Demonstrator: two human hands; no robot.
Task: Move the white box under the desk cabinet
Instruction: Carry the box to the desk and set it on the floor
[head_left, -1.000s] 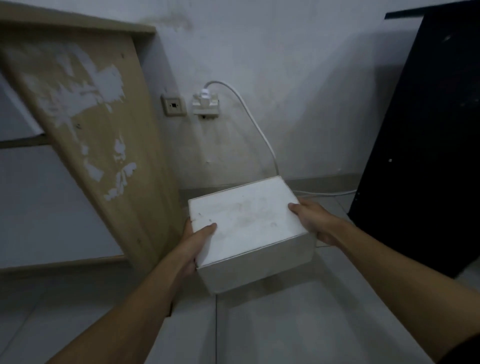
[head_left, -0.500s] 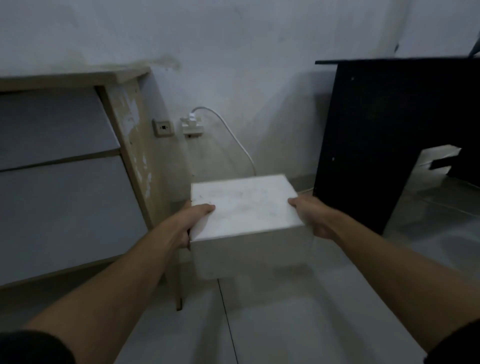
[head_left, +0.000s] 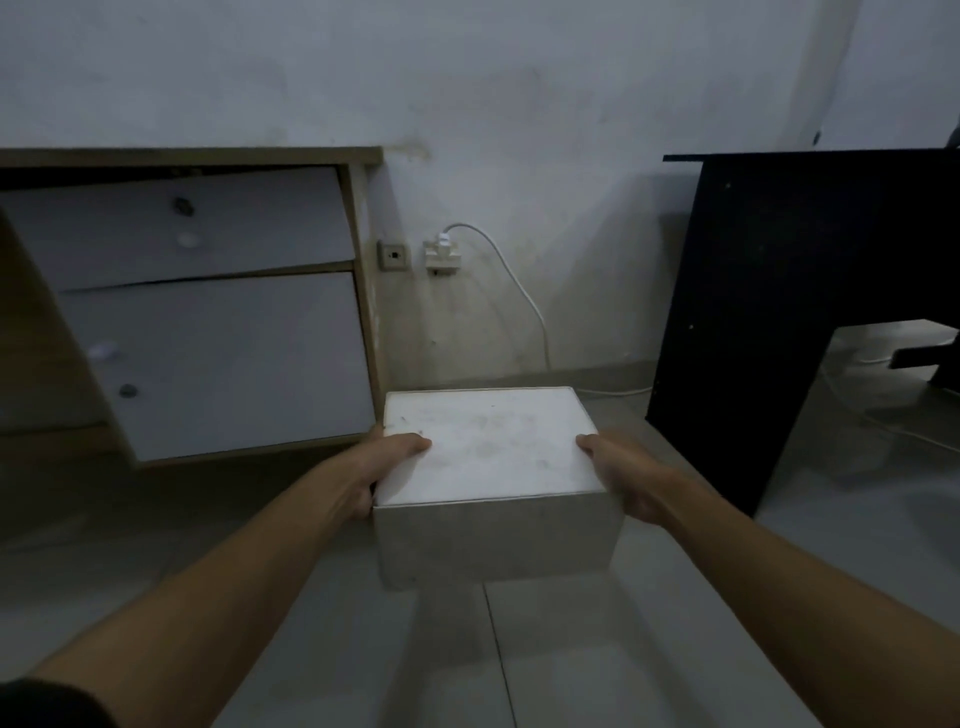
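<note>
Dim room: pale wall (head_left: 519, 104) (cable (head_left: 524, 296) plugged in), grey tiled floor (head_left: 675, 649), black desk (head_left: 779, 312).

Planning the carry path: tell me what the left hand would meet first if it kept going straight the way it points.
The left hand, gripping the white rectangular box, points toward the back wall. Likely first contact is the light wooden desk cabinet, its right side panel, or the wall beside it; depth is unclear.

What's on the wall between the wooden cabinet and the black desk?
In the head view, a wall socket and a plugged-in adapter with a white cable running down.
</note>
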